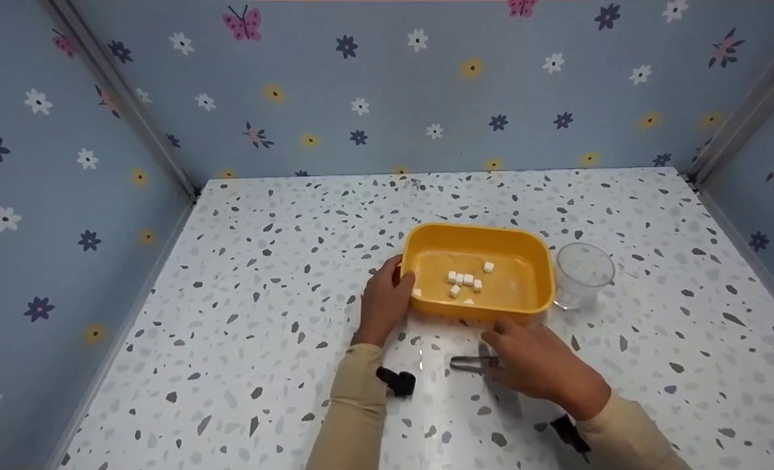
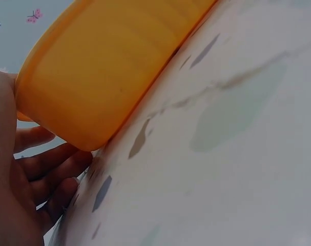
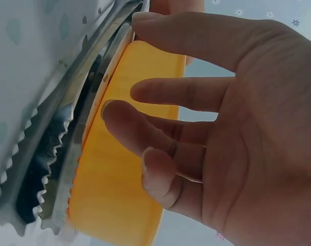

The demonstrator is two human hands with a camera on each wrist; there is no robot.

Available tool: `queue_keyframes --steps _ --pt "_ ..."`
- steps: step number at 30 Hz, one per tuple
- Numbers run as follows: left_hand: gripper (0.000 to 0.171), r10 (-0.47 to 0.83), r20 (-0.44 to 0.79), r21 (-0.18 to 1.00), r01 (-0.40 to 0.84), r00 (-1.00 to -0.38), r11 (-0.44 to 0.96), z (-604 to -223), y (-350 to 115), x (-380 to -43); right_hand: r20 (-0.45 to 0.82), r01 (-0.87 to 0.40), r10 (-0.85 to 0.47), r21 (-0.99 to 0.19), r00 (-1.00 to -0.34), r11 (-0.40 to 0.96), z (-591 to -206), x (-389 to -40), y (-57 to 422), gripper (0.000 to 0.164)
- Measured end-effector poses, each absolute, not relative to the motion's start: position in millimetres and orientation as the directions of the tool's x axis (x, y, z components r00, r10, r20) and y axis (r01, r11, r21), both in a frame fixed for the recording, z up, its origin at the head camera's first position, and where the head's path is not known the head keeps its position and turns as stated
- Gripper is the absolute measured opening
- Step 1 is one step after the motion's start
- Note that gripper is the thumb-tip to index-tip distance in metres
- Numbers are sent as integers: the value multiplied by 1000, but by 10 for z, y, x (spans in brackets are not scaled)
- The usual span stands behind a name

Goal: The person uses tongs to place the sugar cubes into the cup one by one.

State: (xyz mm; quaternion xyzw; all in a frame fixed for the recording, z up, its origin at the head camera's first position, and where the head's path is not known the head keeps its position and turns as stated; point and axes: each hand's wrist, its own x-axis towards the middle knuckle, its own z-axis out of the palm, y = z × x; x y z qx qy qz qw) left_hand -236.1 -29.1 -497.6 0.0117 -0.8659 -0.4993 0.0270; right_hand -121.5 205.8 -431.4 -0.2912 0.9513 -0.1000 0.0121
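Observation:
A yellow plastic tub (image 1: pixel 478 235) stands on the table with several small white cubes (image 1: pixel 468 279) on its floor. My left hand (image 1: pixel 386 297) holds the tub's left end, thumb at the rim and fingers along the outer side; the left wrist view shows the fingertips (image 2: pixel 81 161) by its lower corner. Just in front of the tub, my right hand (image 1: pixel 537 359) hovers over metal tongs (image 1: pixel 468 363), its fingers loosely bent and apart. In the right wrist view the tongs' serrated ends (image 3: pixel 22 205) spread apart beside the tub, and the thumb overlaps their far end.
A clear glass (image 1: pixel 584 274) stands close by the tub's right end. The speckled white table (image 1: pixel 263 313) is bounded by blue flowered panels (image 1: pixel 387 91) at the back and on both sides. Black straps hang at both wrists.

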Motion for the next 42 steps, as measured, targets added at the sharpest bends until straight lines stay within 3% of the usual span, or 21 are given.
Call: queue_keyframes --steps 4,13,21,31,42 --pt "49 -43 16 858 -9 -999 514 -4996 -281 -2318 -22 -535 -552 -215 -834 817 -4361 -1195 2052 19" --pt "49 -28 17 869 1 -999 494 -4950 -287 -2358 -19 -533 -548 -204 -836 821 -4391 -1243 2042 14" --pt "47 -49 34 872 5 -998 490 -4932 -306 -2374 -51 -534 -556 -223 -829 816 -4396 -1276 2052 18" --pt "47 -44 15 870 -8 -999 493 -5010 -284 -2355 -91 -485 -518 -243 -851 840 -4411 -1229 2062 11" --pt "48 -44 13 874 -10 -999 486 -4966 -274 -2380 -58 -510 -532 -209 -845 834 -4368 -1221 2045 10"
